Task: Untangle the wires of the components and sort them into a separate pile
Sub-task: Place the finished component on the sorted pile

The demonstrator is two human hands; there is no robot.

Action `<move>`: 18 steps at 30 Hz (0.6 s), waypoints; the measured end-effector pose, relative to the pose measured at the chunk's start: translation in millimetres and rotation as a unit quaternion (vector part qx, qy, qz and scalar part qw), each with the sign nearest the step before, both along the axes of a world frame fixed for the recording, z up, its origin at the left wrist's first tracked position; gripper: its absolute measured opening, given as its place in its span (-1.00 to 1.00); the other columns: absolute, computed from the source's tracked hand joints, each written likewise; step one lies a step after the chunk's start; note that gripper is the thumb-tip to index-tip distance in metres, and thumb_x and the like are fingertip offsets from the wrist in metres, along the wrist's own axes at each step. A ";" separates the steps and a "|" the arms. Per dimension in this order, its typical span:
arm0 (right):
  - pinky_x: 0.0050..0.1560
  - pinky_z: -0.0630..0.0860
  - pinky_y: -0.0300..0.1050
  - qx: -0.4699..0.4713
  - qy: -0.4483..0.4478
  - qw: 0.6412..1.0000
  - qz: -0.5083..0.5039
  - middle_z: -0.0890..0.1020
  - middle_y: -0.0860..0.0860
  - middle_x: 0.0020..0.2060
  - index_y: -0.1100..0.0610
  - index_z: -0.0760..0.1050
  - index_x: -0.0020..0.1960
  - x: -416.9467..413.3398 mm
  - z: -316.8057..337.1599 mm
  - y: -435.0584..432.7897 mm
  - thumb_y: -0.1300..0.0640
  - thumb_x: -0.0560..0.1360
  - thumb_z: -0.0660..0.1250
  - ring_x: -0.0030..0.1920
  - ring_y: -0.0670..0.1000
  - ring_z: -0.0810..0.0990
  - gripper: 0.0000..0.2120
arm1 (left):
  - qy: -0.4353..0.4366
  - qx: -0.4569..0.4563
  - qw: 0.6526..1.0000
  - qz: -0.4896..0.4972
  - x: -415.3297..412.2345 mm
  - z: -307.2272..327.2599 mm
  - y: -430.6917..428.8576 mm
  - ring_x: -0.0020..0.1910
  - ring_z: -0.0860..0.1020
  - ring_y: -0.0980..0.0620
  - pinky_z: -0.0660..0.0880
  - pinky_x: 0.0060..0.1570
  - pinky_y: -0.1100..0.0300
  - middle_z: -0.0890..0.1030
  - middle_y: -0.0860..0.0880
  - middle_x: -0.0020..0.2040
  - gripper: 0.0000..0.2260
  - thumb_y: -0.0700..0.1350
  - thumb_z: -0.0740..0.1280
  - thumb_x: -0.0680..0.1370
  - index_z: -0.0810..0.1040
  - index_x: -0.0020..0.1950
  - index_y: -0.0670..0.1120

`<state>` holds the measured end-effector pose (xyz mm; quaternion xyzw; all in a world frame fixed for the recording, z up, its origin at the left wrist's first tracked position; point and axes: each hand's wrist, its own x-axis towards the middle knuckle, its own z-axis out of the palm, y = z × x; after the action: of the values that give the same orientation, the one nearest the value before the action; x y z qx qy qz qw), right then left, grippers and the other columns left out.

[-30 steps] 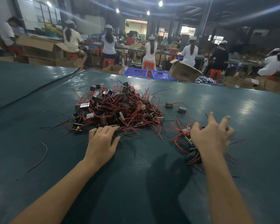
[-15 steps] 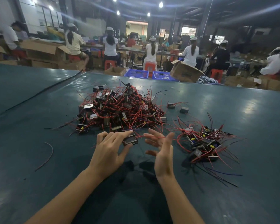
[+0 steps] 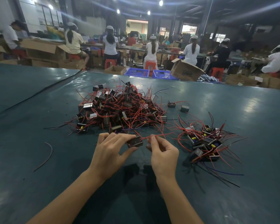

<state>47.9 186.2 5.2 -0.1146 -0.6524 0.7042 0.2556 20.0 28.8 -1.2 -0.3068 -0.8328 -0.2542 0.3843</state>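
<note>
Between the fingertips, low over the teal table (image 3: 39,183), sits one small block-shaped component (image 3: 135,141) with its red lead wire (image 3: 158,135).

Left hand (image 3: 110,152): the fingers (image 3: 120,136) curl over the top of the component and the thumb closes from below, so the block is gripped just clear of the heap.

Right hand (image 3: 164,156): thumb and forefinger pinch the red lead wire close to where it leaves the block, and the other fingers are loosely curled. The wire runs on rightward from the pinch. Whether its far end is caught in other wires cannot be told.

Step in hand, as judged: freeing and straightening the lead of a single component taken from the heap. The next move probably calls for sliding the pinch along the wire to its tip while the left hand keeps the block steady, then carrying the piece to the right.

Tangled pile (image 3: 120,109): just beyond the left fingers, a dense mound of blocks and red wires, by far the larger share. Sorted pile (image 3: 205,141): near the right hand, on its right, apart from it. Two stray components (image 3: 171,104) lie between the piles on the far side. A loose wire (image 3: 45,157) lies well left.

Beyond the table edge: blue crates (image 3: 137,72), a cardboard box (image 3: 184,70) and seated workers.
</note>
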 end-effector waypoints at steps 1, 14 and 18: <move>-0.18 0.58 -0.28 0.000 0.009 1.000 0.002 0.71 0.03 -0.28 0.17 0.67 -0.06 -0.3 1.0 1.3 0.15 0.53 0.40 -0.22 -0.06 0.68 -0.89 | -0.006 0.001 1.000 0.002 -0.1 0.6 -0.6 -0.13 0.59 0.15 0.34 -0.02 0.06 0.66 0.15 0.02 -0.72 0.12 0.34 0.51 0.64 0.09 0.00; -0.31 0.58 -0.19 -0.147 -0.093 0.980 0.101 0.69 -0.02 -0.32 0.17 0.63 -0.14 3.3 1.7 -8.8 0.00 0.46 0.46 -0.21 -0.03 0.69 -0.78 | 0.005 0.021 1.000 -0.016 2.2 3.1 0.6 -0.05 0.58 0.14 0.32 0.03 0.04 0.66 0.15 0.05 -0.77 0.06 0.36 0.51 0.65 0.08 -0.01; -0.25 0.63 -0.12 -0.114 -0.083 0.979 0.147 0.73 0.09 -0.18 0.15 0.66 -0.04 7.4 3.1 -15.9 0.09 0.53 0.39 -0.15 0.06 0.72 -0.87 | 0.007 -0.003 1.000 -0.027 4.2 1.5 1.0 0.09 0.58 0.10 0.27 0.10 0.07 0.64 0.12 0.13 -0.75 0.03 0.36 0.51 0.64 0.13 -0.02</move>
<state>55.3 170.3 8.4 -0.1044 -0.5963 0.7919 0.0795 24.2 29.8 0.3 -0.3323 -0.8221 -0.2599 0.3823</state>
